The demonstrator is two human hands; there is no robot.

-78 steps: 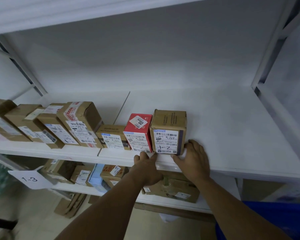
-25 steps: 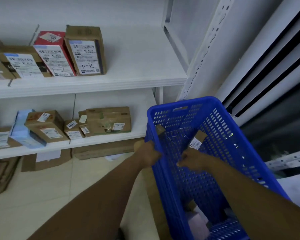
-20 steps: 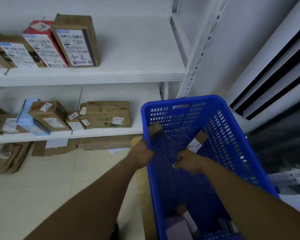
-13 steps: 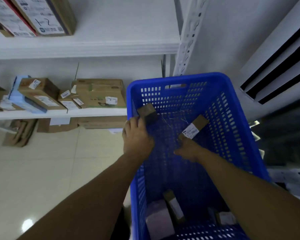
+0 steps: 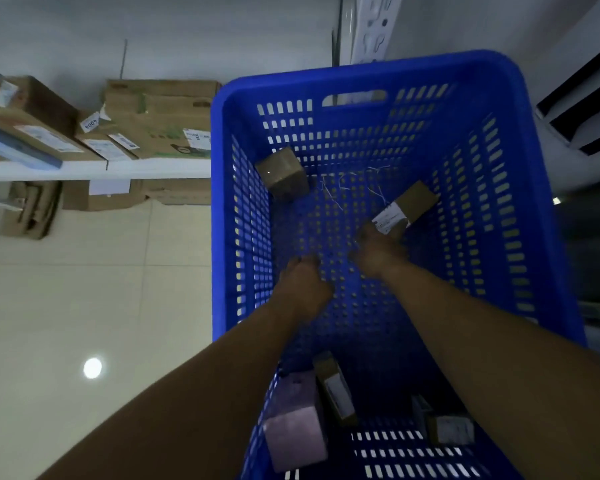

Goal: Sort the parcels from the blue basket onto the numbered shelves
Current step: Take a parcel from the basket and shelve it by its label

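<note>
Grey parcel [image 5: 452, 429] half behind right forearm [image 5: 499, 358]

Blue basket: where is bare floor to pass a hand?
Bare in the blue basket: floor between the brown cube parcel and the labelled parcel, only loose threads there; also between the left hand and right hand. Crowded: near end, pink parcel, narrow parcel, small parcel.

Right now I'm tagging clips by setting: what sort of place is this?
Probably a parcel storeroom: labelled cardboard parcels on a white shelf, and small parcels loose in a blue basket.
</note>
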